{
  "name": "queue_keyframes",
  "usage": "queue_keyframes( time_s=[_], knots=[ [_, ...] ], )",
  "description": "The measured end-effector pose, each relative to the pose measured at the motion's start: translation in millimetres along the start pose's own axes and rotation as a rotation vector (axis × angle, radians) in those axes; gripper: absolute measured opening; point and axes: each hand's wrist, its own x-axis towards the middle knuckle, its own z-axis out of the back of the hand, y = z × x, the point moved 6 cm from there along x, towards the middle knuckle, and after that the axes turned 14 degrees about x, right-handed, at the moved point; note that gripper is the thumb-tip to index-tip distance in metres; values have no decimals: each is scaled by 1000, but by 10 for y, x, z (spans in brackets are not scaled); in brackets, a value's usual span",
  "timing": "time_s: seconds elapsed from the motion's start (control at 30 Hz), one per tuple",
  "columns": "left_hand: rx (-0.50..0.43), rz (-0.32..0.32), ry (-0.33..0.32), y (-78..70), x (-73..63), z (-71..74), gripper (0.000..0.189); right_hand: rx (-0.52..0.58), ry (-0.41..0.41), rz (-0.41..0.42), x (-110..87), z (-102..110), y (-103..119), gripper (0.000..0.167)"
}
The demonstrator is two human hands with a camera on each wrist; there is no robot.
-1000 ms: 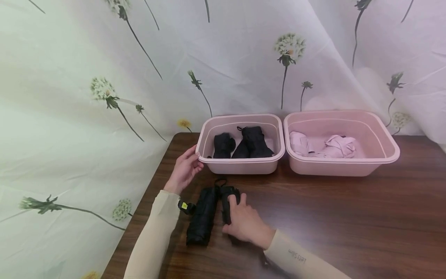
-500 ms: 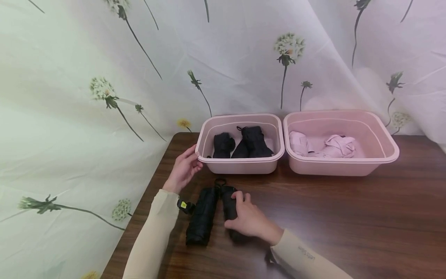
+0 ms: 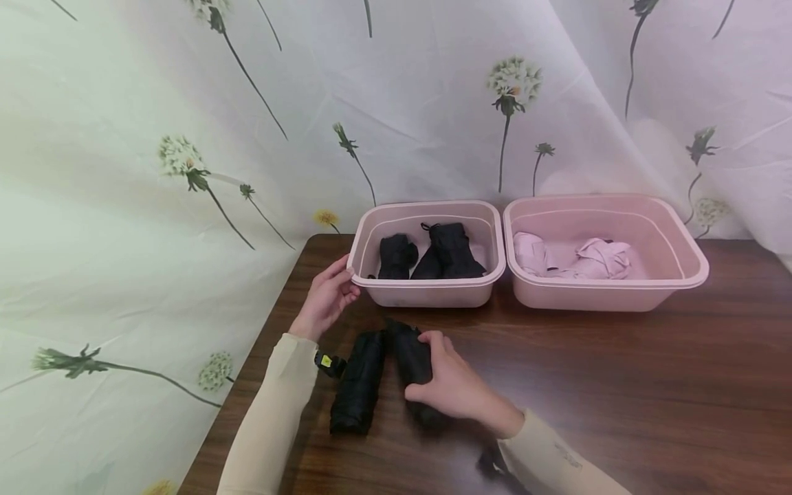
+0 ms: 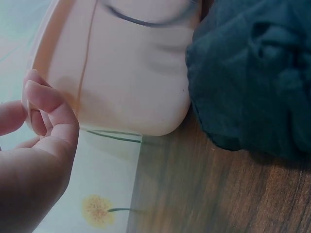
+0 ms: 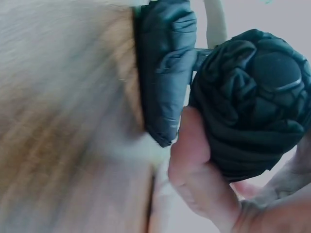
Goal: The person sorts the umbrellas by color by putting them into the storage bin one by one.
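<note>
My right hand (image 3: 458, 385) grips a black folded umbrella (image 3: 410, 354) with the thumb on its near side. In the right wrist view the umbrella's rounded end (image 5: 274, 73) faces the camera, with fingers curled around the body. Beside it, another black folded umbrella (image 3: 359, 385) lies on the table near my left wrist. My left hand (image 3: 324, 295) pinches the left rim corner of the smaller pink basin (image 3: 433, 295), and the left wrist view shows the thumb and fingers (image 4: 51, 104) at that rim. Several black folded umbrellas (image 3: 454, 247) lie inside this basin.
A larger pink basin (image 3: 606, 297) stands right of the smaller one, holding light pink folded cloth bundles (image 3: 600, 258) that resemble umbrellas. Both stand at the back of the brown wooden table (image 3: 619, 385), against a flower-printed curtain (image 3: 433, 103).
My right hand has closed around the right-hand black umbrella and shifted slightly to the right, and the umbrella's top now tilts left. My left hand has stayed on the basin rim.
</note>
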Motion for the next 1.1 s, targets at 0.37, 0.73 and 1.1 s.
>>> queue_keyframes(
  time_s=[0.37, 0.73, 1.1],
  knots=[
    [20, -14, 8, -18, -31, -8, 47, 277, -27, 134, -125, 312, 413, 73],
    [8, 9, -28, -5, -12, -14, 48, 468, -108, 385, -81, 733, 639, 66],
    [15, 15, -46, 31, 2, 6, 47, 733, -124, 218, 153, 961, 515, 59]
  ],
)
